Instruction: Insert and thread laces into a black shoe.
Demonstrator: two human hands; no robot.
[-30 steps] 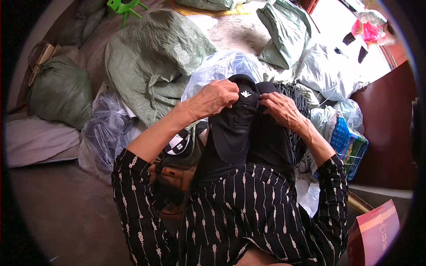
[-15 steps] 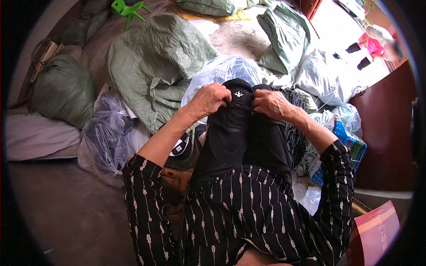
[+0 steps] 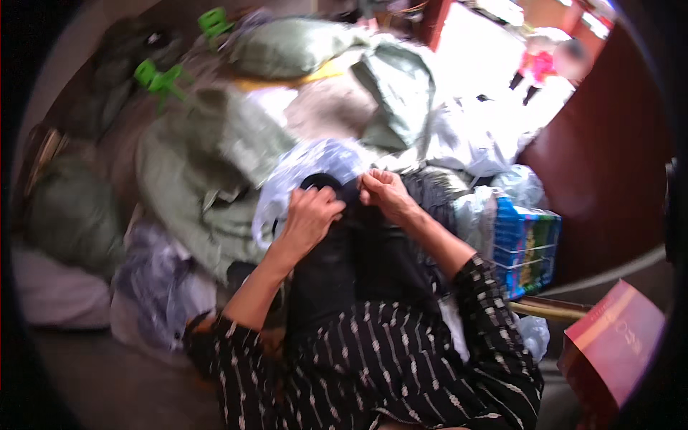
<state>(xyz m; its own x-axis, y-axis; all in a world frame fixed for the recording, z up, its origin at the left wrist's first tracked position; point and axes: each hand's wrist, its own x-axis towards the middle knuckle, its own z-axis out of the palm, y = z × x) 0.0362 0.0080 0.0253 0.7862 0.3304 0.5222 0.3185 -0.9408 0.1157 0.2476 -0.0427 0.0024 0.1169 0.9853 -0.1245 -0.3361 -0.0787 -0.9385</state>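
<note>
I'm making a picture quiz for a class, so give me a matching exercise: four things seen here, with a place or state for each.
Things:
1. Black shoe
2. Green chairs
3. Red box
4. Blue bundle

Places or states:
A. Lower right of the view
B. Bound with pale cord
C. At the fingers of the left hand
D. Upper left of the view

Pairs: 1-C, 2-D, 3-A, 4-B

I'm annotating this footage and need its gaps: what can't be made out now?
All in the head view:
Black shoe: partly hidden behind the left hand; the rest blurs into the black trousers.
Right hand: blur hides whether it pinches anything.
Green sack at far left: its cloth hides the contents.
</note>
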